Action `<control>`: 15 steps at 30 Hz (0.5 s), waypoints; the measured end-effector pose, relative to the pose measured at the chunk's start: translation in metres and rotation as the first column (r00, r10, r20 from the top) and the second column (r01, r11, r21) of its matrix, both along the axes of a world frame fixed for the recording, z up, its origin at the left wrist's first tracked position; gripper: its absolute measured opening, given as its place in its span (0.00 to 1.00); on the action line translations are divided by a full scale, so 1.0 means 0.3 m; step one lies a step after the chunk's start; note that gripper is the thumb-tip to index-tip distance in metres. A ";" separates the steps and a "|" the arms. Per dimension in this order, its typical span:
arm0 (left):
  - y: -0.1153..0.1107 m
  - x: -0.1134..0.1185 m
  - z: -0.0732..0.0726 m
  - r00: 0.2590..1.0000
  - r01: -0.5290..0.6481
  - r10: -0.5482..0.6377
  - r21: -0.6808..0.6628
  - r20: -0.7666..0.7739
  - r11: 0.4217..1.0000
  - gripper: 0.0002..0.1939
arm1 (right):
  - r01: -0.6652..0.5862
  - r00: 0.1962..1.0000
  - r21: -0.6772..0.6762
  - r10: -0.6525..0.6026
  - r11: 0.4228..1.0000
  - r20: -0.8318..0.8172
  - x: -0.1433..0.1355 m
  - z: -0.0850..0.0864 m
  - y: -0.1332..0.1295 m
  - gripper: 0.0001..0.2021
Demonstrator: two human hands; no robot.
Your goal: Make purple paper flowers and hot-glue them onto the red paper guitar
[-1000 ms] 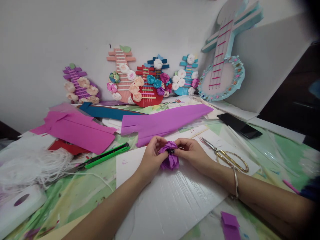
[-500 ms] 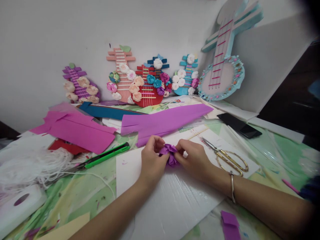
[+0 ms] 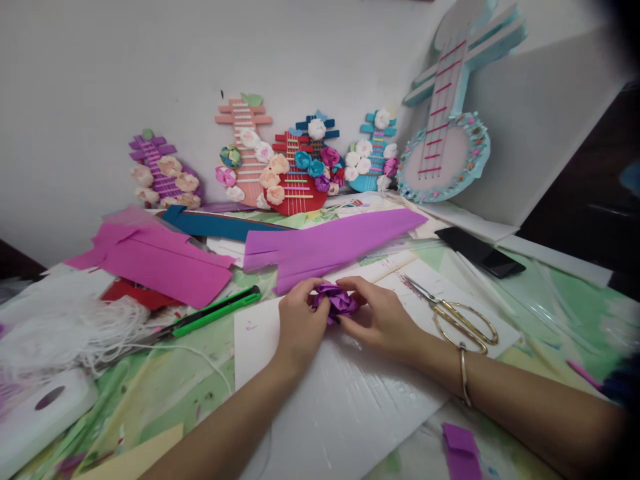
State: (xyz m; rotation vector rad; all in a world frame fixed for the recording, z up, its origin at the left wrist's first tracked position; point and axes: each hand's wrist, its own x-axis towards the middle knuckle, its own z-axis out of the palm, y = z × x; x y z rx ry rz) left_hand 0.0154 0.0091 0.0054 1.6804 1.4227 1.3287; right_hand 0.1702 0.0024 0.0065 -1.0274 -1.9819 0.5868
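A purple paper flower (image 3: 339, 301) with crinkled petals is held between my two hands, just above a white board (image 3: 340, 407). My left hand (image 3: 303, 320) grips it from the left, thumb pressed against the petals. From the right, my right hand (image 3: 383, 317) pinches its edge with thumb and index finger. The underside of the flower is hidden by my fingers. Gold-handled scissors (image 3: 463, 323) lie on the board beside my right wrist. A sheet of purple crepe paper (image 3: 330, 243) is spread just beyond my hands.
A green utility knife (image 3: 217, 311), pink paper (image 3: 165, 263) and white yarn (image 3: 75, 327) lie to the left. On the right is a black phone (image 3: 480, 252). Several flower-decorated paper instruments (image 3: 300, 193) lean against the wall. A folded purple piece (image 3: 461, 450) lies near the front.
The purple flower has turned in my fingers, showing its petals more from above. My right fingers have shifted, spreading more around its right side. The view has moved slightly.
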 end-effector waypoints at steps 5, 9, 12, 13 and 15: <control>-0.007 0.006 -0.006 0.994 0.111 -0.111 0.005 0.013 0.994 0.16 | 0.062 0.993 -0.122 -0.074 0.991 -0.091 0.004 -0.022 0.019 0.16; -0.024 0.004 0.002 0.964 0.247 -0.243 -0.022 0.109 0.969 0.19 | 0.090 0.959 -0.211 -0.142 0.973 -0.246 0.018 -0.037 0.050 0.13; -0.027 -0.002 0.009 0.929 0.303 -0.282 -0.053 0.241 0.952 0.17 | 0.051 0.923 -0.284 -0.154 0.957 -0.353 0.025 -0.050 0.071 0.11; -0.025 -0.004 0.011 0.923 0.293 -0.264 -0.067 0.279 0.954 0.17 | 0.033 0.912 -0.306 -0.154 0.952 -0.381 0.026 -0.054 0.076 0.11; -0.018 -0.006 0.014 0.916 0.258 -0.212 -0.095 0.342 0.961 0.17 | 0.013 0.901 -0.324 -0.151 0.946 -0.406 0.026 -0.058 0.079 0.11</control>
